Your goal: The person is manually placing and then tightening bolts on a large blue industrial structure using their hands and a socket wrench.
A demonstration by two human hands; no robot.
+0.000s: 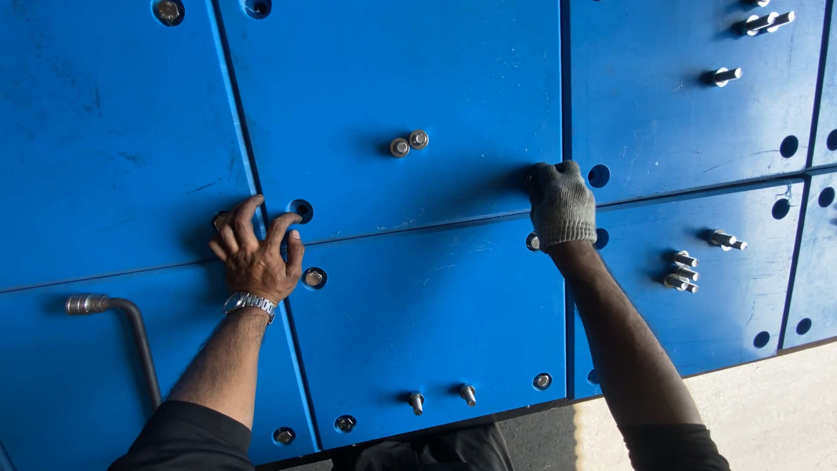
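Large blue panels with round bolt holes fill the view. My bare left hand, with a metal watch at the wrist, rests fingers spread at a panel corner, its fingertips at a hole and next to an open hole. A bolt head sits in a hole just right of this hand. My right hand wears a grey knit glove and its fingers curl over a hole at another panel corner. Whether it holds anything there is hidden.
A bent metal socket wrench lies on the lower left panel. Two loose nuts sit on the middle panel. Loose bolts lie at right, upper right and near the bottom edge. Pale concrete floor shows at bottom right.
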